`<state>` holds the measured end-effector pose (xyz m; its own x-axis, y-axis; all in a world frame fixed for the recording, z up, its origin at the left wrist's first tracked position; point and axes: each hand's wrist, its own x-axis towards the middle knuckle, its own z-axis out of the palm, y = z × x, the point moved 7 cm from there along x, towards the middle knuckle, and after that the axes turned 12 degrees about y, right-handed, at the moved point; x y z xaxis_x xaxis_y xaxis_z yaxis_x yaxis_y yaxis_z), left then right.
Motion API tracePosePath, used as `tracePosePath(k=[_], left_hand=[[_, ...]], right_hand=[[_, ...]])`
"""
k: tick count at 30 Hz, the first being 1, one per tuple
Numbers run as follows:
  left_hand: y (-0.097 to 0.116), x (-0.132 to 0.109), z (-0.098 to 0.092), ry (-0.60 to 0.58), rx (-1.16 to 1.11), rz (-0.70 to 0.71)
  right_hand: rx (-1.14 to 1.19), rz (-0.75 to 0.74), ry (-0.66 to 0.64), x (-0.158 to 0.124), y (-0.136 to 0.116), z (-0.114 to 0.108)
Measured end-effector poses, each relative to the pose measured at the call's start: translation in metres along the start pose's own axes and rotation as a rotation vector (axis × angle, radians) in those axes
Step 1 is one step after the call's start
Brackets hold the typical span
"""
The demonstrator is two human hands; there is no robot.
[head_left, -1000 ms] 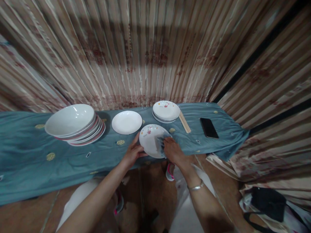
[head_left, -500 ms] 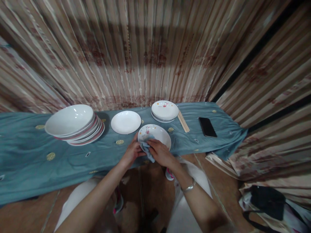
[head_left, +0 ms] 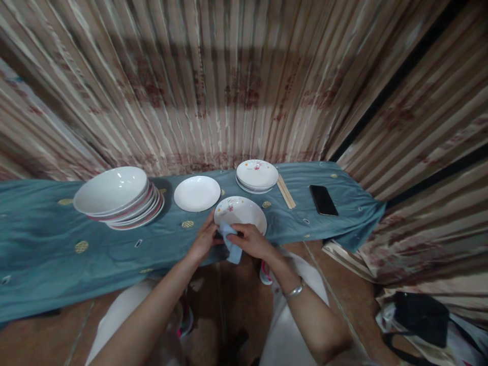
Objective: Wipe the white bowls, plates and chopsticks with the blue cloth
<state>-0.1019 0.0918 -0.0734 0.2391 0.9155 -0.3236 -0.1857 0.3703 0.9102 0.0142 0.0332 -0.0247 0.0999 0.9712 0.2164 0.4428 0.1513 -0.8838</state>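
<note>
A white plate with a red and orange flower print is held tilted near the front edge of the cloth-covered table. My left hand grips its left rim, the thumb along the edge and the other fingers underneath. In my right hand a light blue cloth is pinched at the plate's near rim, its loose end hanging down in front. Part of the plate's near side is hidden by the cloth and my fingers.
Left stands a stack of large white bowls and plates. Behind lie a plain white plate, a pile of flowered plates, wooden chopsticks and a black phone. A teal tablecloth covers the table; pleated curtains hang behind.
My right hand has drawn the cloth from the plate's inner face down to the near rim, where more of it hangs. My left hand keeps its grip on the plate.
</note>
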Motion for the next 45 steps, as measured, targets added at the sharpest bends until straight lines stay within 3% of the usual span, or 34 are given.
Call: tracePosePath(k=[7,11,16,20,25,28,31,33,40,45], left_hand=[[0.001,0.026,-0.014,0.070,0.297,0.226],[0.007,0.035,-0.021,0.130,0.623,0.479],[0.002,0.036,-0.024,0.153,0.887,0.559],[0.010,0.025,-0.017,0.111,1.013,0.704],[0.030,-0.011,0.004,0.070,1.127,0.988],[0.026,-0.035,0.027,-0.118,1.197,1.078],[0.012,-0.049,0.046,-0.321,1.267,1.095],[0.004,-0.051,0.054,-0.388,1.311,1.071],[-0.002,-0.049,0.063,-0.449,1.285,1.017],[-0.001,-0.045,0.061,-0.430,1.154,0.942]], right_hand=[[0.418,0.237,0.127,0.004,0.034,-0.018],[0.520,0.327,0.227,0.007,0.043,-0.029],[0.553,0.345,0.331,0.008,0.047,-0.042],[0.545,0.336,0.375,0.007,0.049,-0.049],[0.555,0.352,0.456,0.006,0.055,-0.059],[0.551,0.355,0.505,0.006,0.057,-0.065],[0.560,0.368,0.519,0.006,0.057,-0.066],[0.584,0.377,0.517,0.006,0.056,-0.065],[0.586,0.368,0.545,0.005,0.056,-0.068],[0.681,0.386,0.595,0.004,0.061,-0.075]])
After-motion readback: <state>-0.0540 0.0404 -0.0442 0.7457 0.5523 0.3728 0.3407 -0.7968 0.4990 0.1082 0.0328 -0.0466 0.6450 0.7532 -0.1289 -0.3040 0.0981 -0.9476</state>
